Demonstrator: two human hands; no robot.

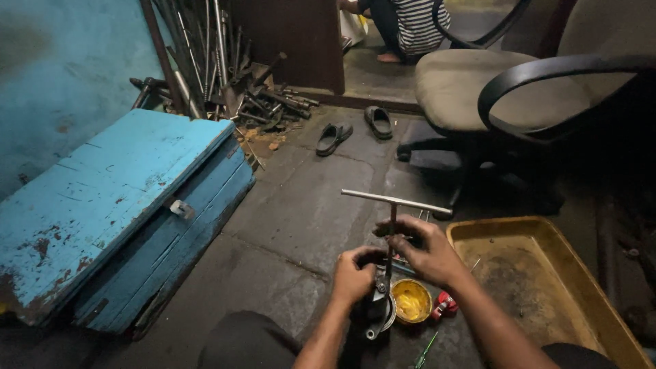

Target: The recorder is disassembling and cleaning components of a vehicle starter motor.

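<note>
Hands low, centre of view, over the concrete floor (294, 225). Left hand (354, 275) wraps the dark metal part (378, 307), fingers closed around its upper body. Right hand (425, 250) closes on the shank of the T-handle tool (395, 202), just under the crossbar. Shank stands near upright and runs down into the part.

Handling, my read: part looks like solid metal, heavy for its size, stiff, likely greasy, so slippery. Best grip is around the body, as now. T-handle is rigid steel; crossbar ends give the leverage, shank only gives guidance.

Around:
- yellow tin (411, 301) of grease, open, touching or just beside the part on its right
- small red item (444, 304) right of the tin, can't tell what
- green-handled tool (425, 350) on the floor near the person's knee
- yellow tray (618, 342) to the right, near the right forearm
- blue box (116, 198) to the left, well apart
- office chair (478, 89) behind, its base close to the crossbar's far end, could foul a full swing
- sandals (335, 137) and a pile of rods (219, 75) further back
- another person, seated, beyond the chair
</note>
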